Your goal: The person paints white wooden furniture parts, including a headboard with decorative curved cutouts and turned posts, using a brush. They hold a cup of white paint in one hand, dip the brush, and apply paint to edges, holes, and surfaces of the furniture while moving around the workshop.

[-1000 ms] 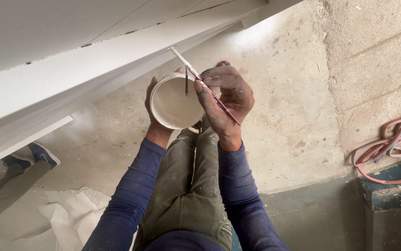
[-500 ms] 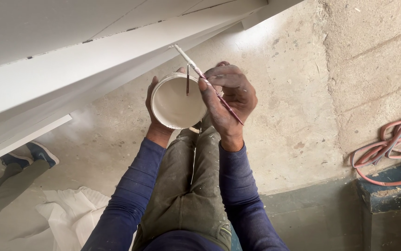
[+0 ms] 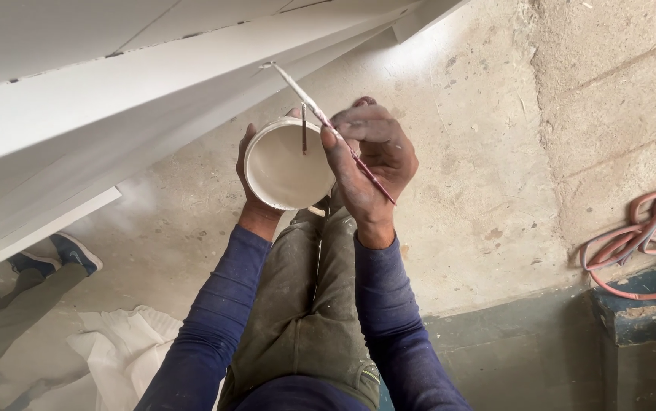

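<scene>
My left hand [image 3: 256, 199] wraps around a small round white cup [image 3: 286, 164] filled with white paint, held up in front of me. My right hand [image 3: 374, 156] pinches a thin reddish paintbrush [image 3: 328, 125] that slants across the cup's right rim, its white-tipped bristle end pointing up and left toward the white painted panel [image 3: 115, 114]. A short dark stick stands in the paint near the cup's right edge. Both arms wear dark blue sleeves, and grey-green trousers show between them.
A white panel with a lower ledge [image 3: 39, 228] spans the upper left. Another person's legs and blue shoe [image 3: 73, 251] lie at lower left beside a white cloth [image 3: 122, 350]. Coiled red hose [image 3: 648, 243] rests on a dark ledge at right. Bare concrete floor and wall lie behind.
The cup and both hands have shifted slightly right and stayed together. The brush tip has lifted a little toward the white panel.
</scene>
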